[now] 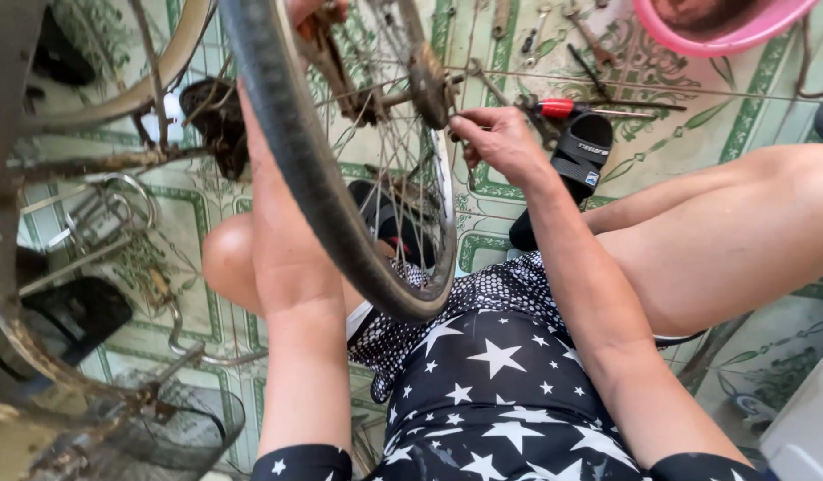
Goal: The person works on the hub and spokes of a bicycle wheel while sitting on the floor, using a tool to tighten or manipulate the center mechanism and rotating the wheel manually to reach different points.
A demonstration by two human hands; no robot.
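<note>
Rusty spokes everywhere: right hand (499,142) pinches at the wheel hub (429,85). Left hand (315,11) grips the bike wheel (340,223) up top, probably steadying it.

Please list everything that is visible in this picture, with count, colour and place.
spoked bicycle wheel with black tyre: one, black and metal, centre, over the lap
rusty bicycle frame: one, brown-grey, left
wire basket: one, dark, bottom left
red-handled screwdriver: one, on floor, top centre
black sandal: one, beside the screwdriver
pink plastic basin: one, top right
green patterned floor tiles: many, underneath
left hand: top edge, at the wheel, mostly hidden
right hand: at the wheel hub
</note>
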